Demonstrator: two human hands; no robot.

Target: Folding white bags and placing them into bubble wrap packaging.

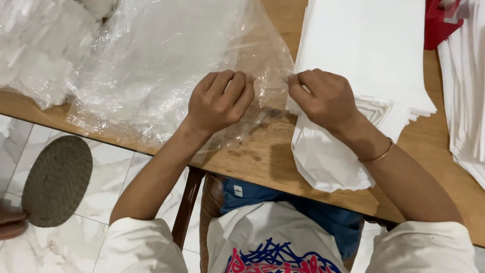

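My left hand (220, 101) and my right hand (323, 96) both pinch the near edge of a clear plastic bag (166, 65) that lies crumpled on the wooden table (262, 162). The fingers of each hand are curled tight on the film, a little apart from each other. Under my right hand lies a folded white paper bag (323, 156), reaching to the table's front edge. Behind it sits a tall stack of white paper bags (374, 50).
A pile of clear plastic packets (35, 50) sits at the far left. More white sheets (465, 91) lie at the right edge, with a red object (439, 23) behind them. Below the table are a white tiled floor and a round woven mat (58, 179).
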